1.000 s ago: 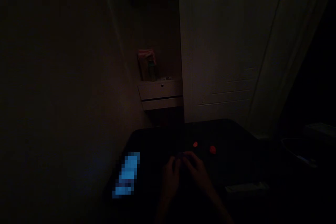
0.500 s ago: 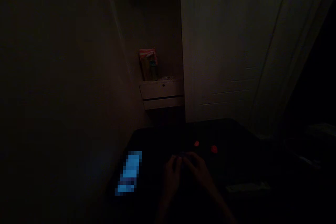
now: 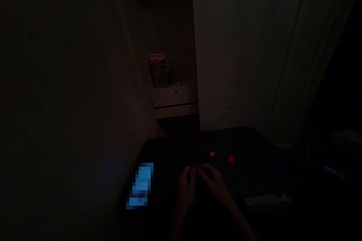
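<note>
My left hand (image 3: pixel 186 180) and my right hand (image 3: pixel 210 177) come together over a dark surface (image 3: pixel 175 150). Their fingers are closed on a small dark purplish piece (image 3: pixel 197 166), whose kind I cannot make out in the dim light. Just beyond the hands lies a small pinkish-red lump (image 3: pixel 212 153). To its right is a slightly larger red lump (image 3: pixel 231 159). Neither lump is touched by a hand.
A lit, blurred screen (image 3: pixel 141 184) lies on the left. A pale flat strip (image 3: pixel 268 200) is at the right front. Behind stand a drawer unit (image 3: pixel 175 99) with a red-topped packet (image 3: pixel 158 67) on it, and a tall pale panel (image 3: pixel 240 52).
The hands stay together in nearly the same place, and a little more of the purplish piece shows between the fingers. The view has shifted very slightly.
</note>
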### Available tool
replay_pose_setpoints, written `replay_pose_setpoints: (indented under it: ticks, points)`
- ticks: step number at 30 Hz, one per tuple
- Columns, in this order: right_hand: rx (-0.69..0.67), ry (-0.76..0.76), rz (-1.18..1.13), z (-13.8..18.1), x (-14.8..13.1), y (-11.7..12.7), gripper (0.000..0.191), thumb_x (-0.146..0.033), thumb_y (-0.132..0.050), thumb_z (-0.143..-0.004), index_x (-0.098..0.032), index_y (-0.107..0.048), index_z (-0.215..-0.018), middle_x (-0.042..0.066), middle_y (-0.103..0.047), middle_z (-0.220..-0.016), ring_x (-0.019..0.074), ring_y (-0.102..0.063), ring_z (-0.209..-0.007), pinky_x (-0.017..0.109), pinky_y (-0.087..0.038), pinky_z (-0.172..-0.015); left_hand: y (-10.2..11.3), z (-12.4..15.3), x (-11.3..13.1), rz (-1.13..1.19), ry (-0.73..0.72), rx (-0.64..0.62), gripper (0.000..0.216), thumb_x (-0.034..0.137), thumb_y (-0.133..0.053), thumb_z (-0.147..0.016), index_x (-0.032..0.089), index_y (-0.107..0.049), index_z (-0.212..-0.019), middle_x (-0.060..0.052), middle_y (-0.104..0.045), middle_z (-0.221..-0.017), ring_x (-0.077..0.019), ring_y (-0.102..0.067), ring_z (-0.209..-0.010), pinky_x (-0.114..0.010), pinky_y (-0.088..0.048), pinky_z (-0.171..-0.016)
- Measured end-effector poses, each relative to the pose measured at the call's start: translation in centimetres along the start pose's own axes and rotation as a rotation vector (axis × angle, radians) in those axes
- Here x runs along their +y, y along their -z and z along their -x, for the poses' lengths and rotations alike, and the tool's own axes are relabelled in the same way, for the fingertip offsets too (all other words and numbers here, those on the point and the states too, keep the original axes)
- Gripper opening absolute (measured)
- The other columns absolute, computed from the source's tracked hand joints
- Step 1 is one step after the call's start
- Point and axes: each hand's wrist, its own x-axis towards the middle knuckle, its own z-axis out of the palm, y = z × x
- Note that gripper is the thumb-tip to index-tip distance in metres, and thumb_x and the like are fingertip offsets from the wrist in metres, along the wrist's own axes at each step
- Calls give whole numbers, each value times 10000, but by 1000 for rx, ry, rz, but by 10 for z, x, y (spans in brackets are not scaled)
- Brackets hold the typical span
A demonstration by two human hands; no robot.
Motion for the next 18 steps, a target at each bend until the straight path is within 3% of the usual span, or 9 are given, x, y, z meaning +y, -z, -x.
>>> replay_pose_setpoints:
  ticks: [11, 18]
  points:
    - [2, 18, -4, 0, -2, 2, 374, -561, -671, -862, -197, -725, -931, 45, -750, -899, 244, -686, -859, 314, -530, -786, 0, 2, -1, 43, -24, 14, 466, 613, -527, -905, 184, -708, -903, -97, -743, -899, -238, -675, -852, -315, -523, -791]
    - [83, 25, -23, 0, -5, 1, 384, -556, -645, -883, -210, -752, -1009, 83, -776, -1043, 290, -703, -1007, 384, -531, -926, 2, 1, 5, 30, 0, 34, 490, 622, -495, -919, 176, -692, -873, -85, -730, -857, -227, -672, -812, -304, -515, -749]
